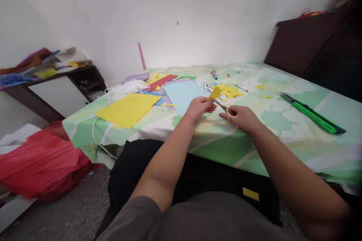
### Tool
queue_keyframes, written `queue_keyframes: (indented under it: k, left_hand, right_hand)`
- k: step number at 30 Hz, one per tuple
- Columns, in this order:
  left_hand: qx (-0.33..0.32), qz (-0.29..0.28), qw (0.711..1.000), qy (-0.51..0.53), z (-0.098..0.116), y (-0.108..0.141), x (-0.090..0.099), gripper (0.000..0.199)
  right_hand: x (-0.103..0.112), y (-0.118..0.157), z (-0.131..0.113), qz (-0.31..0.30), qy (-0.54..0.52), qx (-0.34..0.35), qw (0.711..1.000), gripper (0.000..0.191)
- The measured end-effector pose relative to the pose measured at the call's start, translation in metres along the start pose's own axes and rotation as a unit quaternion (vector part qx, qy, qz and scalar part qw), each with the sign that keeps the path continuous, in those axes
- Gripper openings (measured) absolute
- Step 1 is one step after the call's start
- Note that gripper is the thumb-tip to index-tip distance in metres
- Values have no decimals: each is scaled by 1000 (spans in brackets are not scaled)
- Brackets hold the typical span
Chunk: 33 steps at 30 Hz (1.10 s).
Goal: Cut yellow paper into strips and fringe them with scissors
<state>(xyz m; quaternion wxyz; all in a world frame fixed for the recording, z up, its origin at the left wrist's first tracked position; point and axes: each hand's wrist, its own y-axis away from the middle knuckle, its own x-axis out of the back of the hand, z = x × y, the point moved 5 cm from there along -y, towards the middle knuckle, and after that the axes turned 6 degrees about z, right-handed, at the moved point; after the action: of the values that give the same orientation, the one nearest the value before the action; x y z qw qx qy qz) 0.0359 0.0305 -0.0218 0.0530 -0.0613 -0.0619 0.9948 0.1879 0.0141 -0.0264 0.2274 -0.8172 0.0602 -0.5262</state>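
My left hand pinches a small piece of yellow paper above the table's front part. In my right hand is a pair of scissors with gold-coloured handles, and its blades reach to the lower edge of the yellow piece. Whether the blades are parted I cannot make out. Just behind my hands lies a heap of yellow paper scraps. A light blue sheet is flat on the table to the left of them.
A large yellow sheet lies at the table's left, near white string. Markers stand further back. A green utility knife rests at the right. One yellow piece is on my lap; a red bag sits at the left.
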Motion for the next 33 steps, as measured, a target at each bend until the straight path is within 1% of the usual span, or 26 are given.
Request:
queue_keyframes:
  k: [9, 16, 19, 25, 29, 33]
  left_hand:
    - [-3, -30, 999, -19, -5, -4, -1, 20]
    - [-4, -25, 1000, -14, -5, -5, -1, 16]
    - [-2, -20, 1000, -13, -5, -5, 0, 17]
    - [13, -29, 999, -3, -5, -3, -1, 19]
    - [20, -24, 1000, -1, -2, 0, -1, 16]
    - [12, -14, 1000, 13, 0, 1, 0, 15]
  right_hand:
    - [-1, -1, 2, -7, 3, -1, 1000, 48]
    - [-4, -2, 4, -11, 6, -8, 1000, 49]
    - [-3, -2, 5, -11, 6, -13, 1000, 50]
    - [-1, -2, 4, -5, 0, -17, 1000, 51]
    - [0, -1, 3, -2, -1, -12, 1000, 50]
    - [1, 1, 1, -3, 0, -11, 1000, 49]
